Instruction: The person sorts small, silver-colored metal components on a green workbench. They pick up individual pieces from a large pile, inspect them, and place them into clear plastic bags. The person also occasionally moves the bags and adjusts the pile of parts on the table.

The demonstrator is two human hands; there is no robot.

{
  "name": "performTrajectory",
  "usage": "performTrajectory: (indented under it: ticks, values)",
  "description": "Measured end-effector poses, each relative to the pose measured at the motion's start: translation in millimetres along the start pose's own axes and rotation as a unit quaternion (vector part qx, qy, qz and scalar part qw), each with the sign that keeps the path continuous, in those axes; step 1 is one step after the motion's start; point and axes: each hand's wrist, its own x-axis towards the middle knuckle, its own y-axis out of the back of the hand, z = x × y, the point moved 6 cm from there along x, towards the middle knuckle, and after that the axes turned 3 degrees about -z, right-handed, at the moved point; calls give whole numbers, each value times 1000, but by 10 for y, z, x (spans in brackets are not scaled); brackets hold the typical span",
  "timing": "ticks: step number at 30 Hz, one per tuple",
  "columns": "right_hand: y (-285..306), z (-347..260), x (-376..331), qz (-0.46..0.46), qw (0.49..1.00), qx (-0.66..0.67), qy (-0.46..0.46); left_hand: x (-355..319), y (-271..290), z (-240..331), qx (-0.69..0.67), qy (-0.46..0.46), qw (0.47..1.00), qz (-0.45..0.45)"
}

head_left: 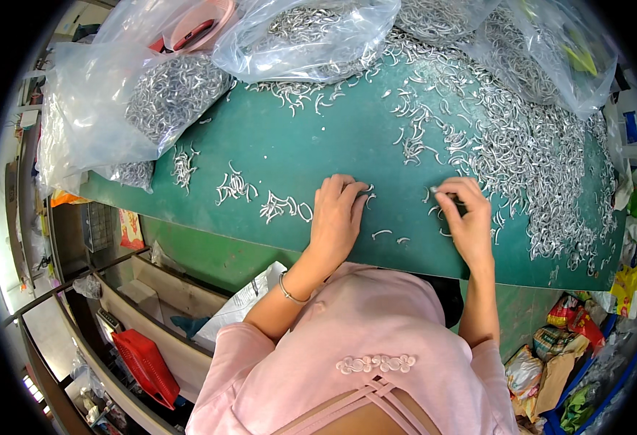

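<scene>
Both my hands are over the near part of a green tabletop (297, 138) strewn with small curved silver metal pieces. My left hand (337, 217) is closed in a pinch, thumb and index finger on one curved metal piece (368, 189) that is partly hidden. To the right, my right hand (468, 217) pinches another small silver piece (434, 189) between thumb and fingertips. Between the hands lie a few loose curved pieces (381, 233). Left of my left hand are small groups of such pieces (280, 207).
A large heap of the curved pieces (551, 167) covers the table's right side. Clear plastic bags (166, 101) filled with them stand along the far edge. A pink bowl (206, 22) holds a red-handled tool. A red basket (144, 366) sits below, at the left.
</scene>
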Motion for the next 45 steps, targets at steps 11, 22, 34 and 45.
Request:
performTrajectory:
  ticks: [11,22,34,45]
  values:
    - [-46,-234,-147,-46,968,-246,37,-30,39,-72,1,8,1000,27]
    - [-493,-371,77,-66,974,-192,101,13,39,-98,17,12,1000,22]
    - [-447,-268,210,-80,995,-45,27,97,28,-43,-31,11,999,10]
    - [-341,-268,35,-101,993,-62,5,237,102,-152,-23,-26,998,-44]
